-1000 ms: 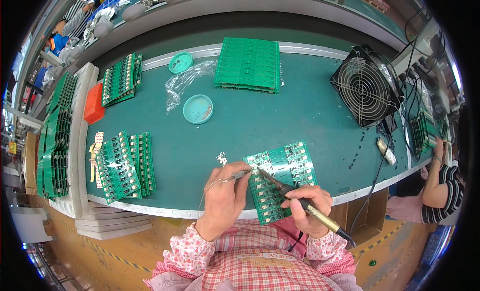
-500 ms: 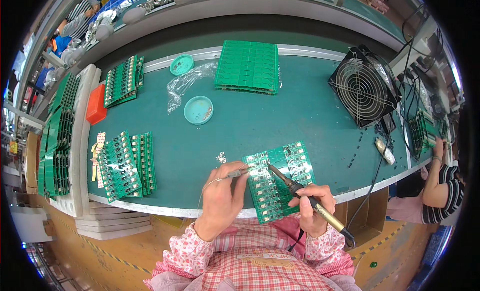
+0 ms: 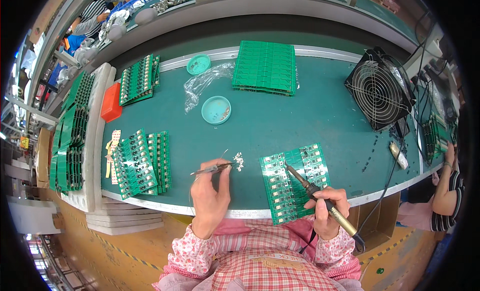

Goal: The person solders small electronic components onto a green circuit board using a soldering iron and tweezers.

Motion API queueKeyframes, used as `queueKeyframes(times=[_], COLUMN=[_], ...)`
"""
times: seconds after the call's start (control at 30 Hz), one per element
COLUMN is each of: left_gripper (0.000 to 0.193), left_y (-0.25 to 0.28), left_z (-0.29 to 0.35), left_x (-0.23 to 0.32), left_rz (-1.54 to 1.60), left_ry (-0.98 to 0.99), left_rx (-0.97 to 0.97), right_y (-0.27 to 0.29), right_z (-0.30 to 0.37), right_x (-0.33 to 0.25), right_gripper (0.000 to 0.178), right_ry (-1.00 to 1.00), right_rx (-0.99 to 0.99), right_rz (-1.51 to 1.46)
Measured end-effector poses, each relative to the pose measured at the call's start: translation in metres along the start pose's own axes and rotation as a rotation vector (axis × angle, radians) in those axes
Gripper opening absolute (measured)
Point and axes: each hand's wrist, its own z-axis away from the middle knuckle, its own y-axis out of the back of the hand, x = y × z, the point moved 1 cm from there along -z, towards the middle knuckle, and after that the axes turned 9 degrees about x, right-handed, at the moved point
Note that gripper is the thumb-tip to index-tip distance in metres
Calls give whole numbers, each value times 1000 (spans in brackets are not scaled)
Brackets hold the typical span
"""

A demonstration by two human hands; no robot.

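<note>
My left hand (image 3: pixel 209 193) is closed on tweezers (image 3: pixel 212 169), along with a thin wire (image 3: pixel 190 198) that looks like solder. The tweezer tips are beside a small pile of tiny white parts (image 3: pixel 239 162) on the mat. In my right hand (image 3: pixel 330 211) is a soldering iron (image 3: pixel 311 189) with a gold-coloured handle, held like a pen. Its tip is at the upper part of a green circuit board panel (image 3: pixel 296 183), which lies near the table edge with rows of parts on it. Whether the tip touches the board, I cannot tell.
Board stacks lie at the left (image 3: pixel 134 163), back left (image 3: pixel 137 81) and back (image 3: pixel 265 68). Two turquoise dishes (image 3: pixel 216 110) and a clear plastic bag (image 3: pixel 200 86) lie between. An orange box (image 3: pixel 111 103) is left. A black fan (image 3: pixel 378 91) stands right, near a co-worker's arm (image 3: pixel 445 183).
My left hand has moved left with the tweezers, off the board panel to the white parts. The iron stays over the panel. The whole view has shifted slightly.
</note>
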Motion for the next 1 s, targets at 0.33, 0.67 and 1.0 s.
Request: queueKeyframes(times=[0.33, 0.67, 1.0], left_gripper=[12, 12, 9], left_y=[-1, -3, -2], left_z=[-4, -3, -3], left_x=[3, 0, 3], left_rz=[-43, -18, -48], left_ry=[-49, -36, -35], left_rx=[-1, 26, 10], right_y=[-1, 0, 1], right_z=[2, 2, 3], right_x=[-1, 0, 0], right_gripper=[12, 11, 11], right_ry=[-16, -5, -6], right_rx=[20, 4, 12], right_rz=[3, 27, 3])
